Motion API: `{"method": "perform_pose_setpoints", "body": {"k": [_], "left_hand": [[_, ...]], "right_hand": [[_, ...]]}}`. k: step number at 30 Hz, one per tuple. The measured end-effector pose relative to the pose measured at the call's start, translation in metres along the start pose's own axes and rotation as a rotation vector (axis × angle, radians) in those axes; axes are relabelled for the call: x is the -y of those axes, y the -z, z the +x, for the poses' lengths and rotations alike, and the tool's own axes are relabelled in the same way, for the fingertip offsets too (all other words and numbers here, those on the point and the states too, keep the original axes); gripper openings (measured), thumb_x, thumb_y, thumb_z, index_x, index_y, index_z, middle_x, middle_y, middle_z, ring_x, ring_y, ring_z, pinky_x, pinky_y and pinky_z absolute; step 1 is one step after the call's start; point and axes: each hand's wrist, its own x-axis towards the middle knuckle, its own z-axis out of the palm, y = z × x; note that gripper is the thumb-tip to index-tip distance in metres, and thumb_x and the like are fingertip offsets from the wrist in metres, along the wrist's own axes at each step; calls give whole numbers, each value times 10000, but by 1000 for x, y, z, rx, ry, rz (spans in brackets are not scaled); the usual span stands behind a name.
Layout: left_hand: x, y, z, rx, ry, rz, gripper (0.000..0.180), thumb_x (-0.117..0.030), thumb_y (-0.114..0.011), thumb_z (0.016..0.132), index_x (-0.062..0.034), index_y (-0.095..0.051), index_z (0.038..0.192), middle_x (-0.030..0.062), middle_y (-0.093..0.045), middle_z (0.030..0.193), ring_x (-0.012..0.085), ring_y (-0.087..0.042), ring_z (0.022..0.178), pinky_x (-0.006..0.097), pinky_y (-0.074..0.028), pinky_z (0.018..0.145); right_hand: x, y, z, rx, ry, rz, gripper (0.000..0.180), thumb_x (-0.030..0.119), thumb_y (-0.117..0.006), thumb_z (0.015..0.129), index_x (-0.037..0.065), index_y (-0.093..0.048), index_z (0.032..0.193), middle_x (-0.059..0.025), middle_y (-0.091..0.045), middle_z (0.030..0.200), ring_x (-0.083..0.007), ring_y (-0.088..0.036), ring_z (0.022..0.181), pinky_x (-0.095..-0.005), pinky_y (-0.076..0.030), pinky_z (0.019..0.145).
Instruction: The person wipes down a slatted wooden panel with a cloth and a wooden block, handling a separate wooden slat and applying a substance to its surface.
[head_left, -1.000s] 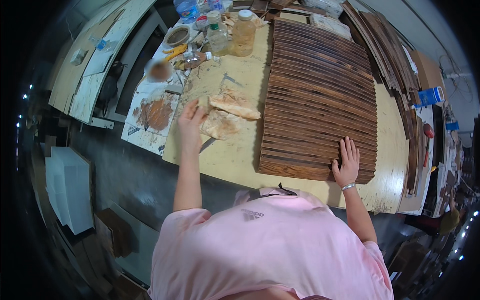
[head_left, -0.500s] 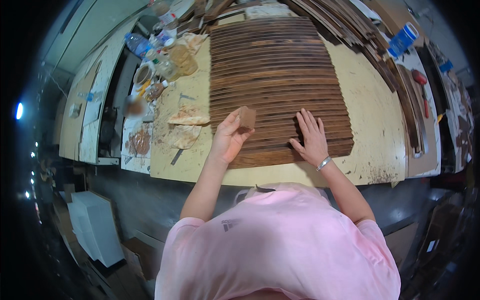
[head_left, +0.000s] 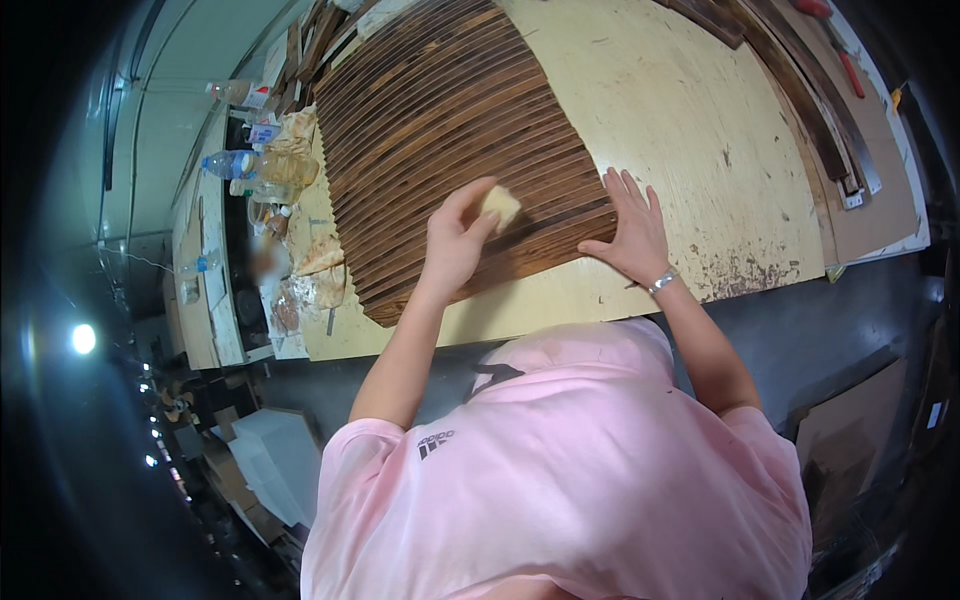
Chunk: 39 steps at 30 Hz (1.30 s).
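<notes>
A wide, dark brown wooden panel (head_left: 430, 140) with close parallel ridges lies on the pale worktable (head_left: 690, 110). Over its near part, my left hand (head_left: 455, 240) pinches a small sponge block (head_left: 503, 208) between thumb and fingers. The block's pale yellow side shows; whether its underside touches the ridges I cannot tell. At the panel's near right corner, my right hand (head_left: 637, 232) is open with fingers spread. Its thumb rests by the panel's edge, and the other fingers lie over the tabletop beside it.
Left of the panel are stained cloths (head_left: 322, 258), a blue-labelled bottle (head_left: 230, 164) and a bottle of yellowish liquid (head_left: 287, 172). Dark wooden strips (head_left: 800, 95) and a red-handled tool (head_left: 852, 76) lie at the right. A white box (head_left: 275, 455) stands on the floor at left.
The panel sits further left on the table, nearer the cloths. My right hand went from its top to its right edge. My left hand turned the sponge block from brown face to pale side.
</notes>
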Motion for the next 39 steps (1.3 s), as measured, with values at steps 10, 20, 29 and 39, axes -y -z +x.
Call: {"method": "perform_pose_setpoints", "body": {"k": [10,20,29,39], "left_hand": [[-20,-76,66,197,-704,693,427,50,-633,803,-74,-672,1209,136,-646,1126,344,-575,1060,426,-490,918],[-7,6,22,-171,-434,849,460,68,-643,773,-109,-710,1191,122,-659,1062,335,-600,1014,427,-505,887],[13,-7,16,7,-316,898,418,-97,-734,766,-102,-694,1182,131,-619,900,318,-637,862,414,-550,777],[12,-14,6,138,357,-1130,390,-233,-563,1022,-55,-542,1368,81,-677,1140,142,-657,826,301,-584,666]], "right_hand": [[-4,1,1,12,24,-70,1031,585,-761,742,7,-378,1505,-122,-377,1581,-260,-265,1499,-484,-147,1230],[-2,6,2,29,-28,-34,1066,587,-795,708,56,-367,1527,-72,-357,1603,-242,-267,1498,-477,-159,1228],[-2,5,3,10,1,-48,1033,593,-773,729,34,-388,1508,-91,-366,1595,-252,-267,1495,-465,-137,1233],[0,-2,2,-16,12,-50,1099,507,-856,658,57,-359,1528,-68,-372,1598,-259,-283,1491,-493,-170,1220]]}}
